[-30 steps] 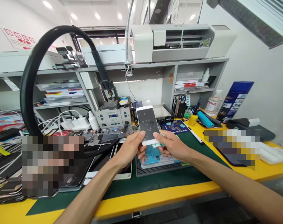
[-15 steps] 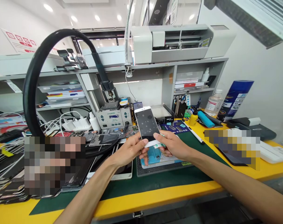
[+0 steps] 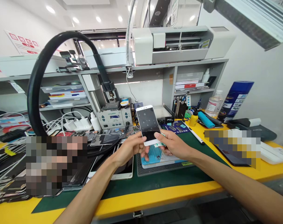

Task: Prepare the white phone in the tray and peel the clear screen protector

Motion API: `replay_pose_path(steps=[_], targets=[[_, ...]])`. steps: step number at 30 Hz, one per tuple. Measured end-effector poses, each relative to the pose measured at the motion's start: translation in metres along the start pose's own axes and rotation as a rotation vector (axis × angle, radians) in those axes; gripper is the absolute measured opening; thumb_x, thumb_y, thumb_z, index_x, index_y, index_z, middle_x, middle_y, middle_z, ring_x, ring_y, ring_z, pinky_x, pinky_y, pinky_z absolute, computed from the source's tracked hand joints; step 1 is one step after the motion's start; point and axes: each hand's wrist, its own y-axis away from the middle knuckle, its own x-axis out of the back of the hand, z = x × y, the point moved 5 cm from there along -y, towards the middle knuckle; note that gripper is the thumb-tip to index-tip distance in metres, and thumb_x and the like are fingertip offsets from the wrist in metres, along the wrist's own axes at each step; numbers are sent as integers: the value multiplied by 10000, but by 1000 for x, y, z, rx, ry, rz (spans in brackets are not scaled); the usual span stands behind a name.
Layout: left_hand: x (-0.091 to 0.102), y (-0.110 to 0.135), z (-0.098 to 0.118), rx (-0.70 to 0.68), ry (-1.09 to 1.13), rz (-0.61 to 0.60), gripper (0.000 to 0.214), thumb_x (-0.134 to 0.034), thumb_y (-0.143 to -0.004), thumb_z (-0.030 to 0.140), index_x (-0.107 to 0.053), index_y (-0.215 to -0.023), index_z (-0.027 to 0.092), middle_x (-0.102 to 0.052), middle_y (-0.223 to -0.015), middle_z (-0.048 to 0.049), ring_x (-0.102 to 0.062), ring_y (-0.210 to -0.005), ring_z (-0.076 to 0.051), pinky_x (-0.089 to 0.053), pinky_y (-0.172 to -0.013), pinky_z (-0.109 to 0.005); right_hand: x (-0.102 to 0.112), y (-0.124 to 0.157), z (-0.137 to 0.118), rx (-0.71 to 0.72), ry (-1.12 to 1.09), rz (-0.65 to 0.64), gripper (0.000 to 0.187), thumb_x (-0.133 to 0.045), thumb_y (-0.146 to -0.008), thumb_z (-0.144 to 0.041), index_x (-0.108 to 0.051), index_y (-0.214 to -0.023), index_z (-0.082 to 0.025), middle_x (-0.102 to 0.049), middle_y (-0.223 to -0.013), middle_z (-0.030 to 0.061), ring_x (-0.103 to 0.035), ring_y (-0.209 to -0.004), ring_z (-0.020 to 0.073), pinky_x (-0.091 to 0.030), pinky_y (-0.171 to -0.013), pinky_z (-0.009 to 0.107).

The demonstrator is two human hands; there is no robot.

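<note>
Both hands pinch the white phone [image 3: 148,124] by its lower end, left hand [image 3: 129,149] and right hand [image 3: 172,144] tilting its dark screen up, apparently for inspection above the green mat [image 3: 155,180].

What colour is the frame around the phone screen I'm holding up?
White, around a dark screen; the head view shows the phone held at its lower end by both hands.

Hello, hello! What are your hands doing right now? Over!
Left hand and right hand both grip white phone, screen up, above green mat. Nothing blocking.
</note>
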Motion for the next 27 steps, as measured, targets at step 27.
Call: replay_pose_path(steps=[27], targets=[[0, -1, -2, -87, -17, -45, 301, -696, -875, 223, -563, -1141, 172, -568, -783, 9, -530, -631, -114, -497, -690, -328, 2, 3, -9, 49, 52, 112, 450, -560, -889, -660, -425, -863, -232, -413, -527, -96, -294, -391, 68, -239, -396, 220]])
